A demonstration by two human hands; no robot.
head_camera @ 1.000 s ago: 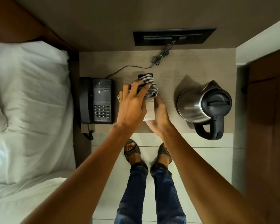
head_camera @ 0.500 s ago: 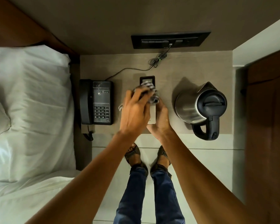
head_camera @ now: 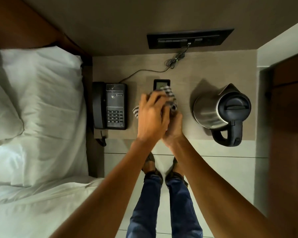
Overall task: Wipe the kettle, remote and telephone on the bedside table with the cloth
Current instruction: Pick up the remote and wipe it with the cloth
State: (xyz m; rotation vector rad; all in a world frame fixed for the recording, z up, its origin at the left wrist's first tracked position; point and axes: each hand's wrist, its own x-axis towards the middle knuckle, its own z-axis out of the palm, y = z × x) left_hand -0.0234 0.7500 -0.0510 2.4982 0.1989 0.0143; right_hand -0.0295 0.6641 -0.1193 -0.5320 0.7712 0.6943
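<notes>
The remote (head_camera: 161,85) is held above the middle of the bedside table (head_camera: 182,73); only its dark top end with a small screen shows. My left hand (head_camera: 151,117) presses a striped cloth (head_camera: 169,97) over the remote's body. My right hand (head_camera: 174,127) grips the remote's lower end from beneath, mostly hidden by the left hand. A black telephone (head_camera: 110,105) lies at the table's left. A steel kettle (head_camera: 220,112) with a black lid and handle stands at the right.
A white pillow and bed (head_camera: 38,117) lie to the left. A black switch panel (head_camera: 189,38) is on the wall, with a thin cable (head_camera: 144,71) running to the telephone. A wooden panel (head_camera: 291,117) stands at the right. My legs are on the tiled floor (head_camera: 230,177).
The cloth has slid down the remote towards me, uncovering its top end and screen. Both hands stayed together over the table's middle.
</notes>
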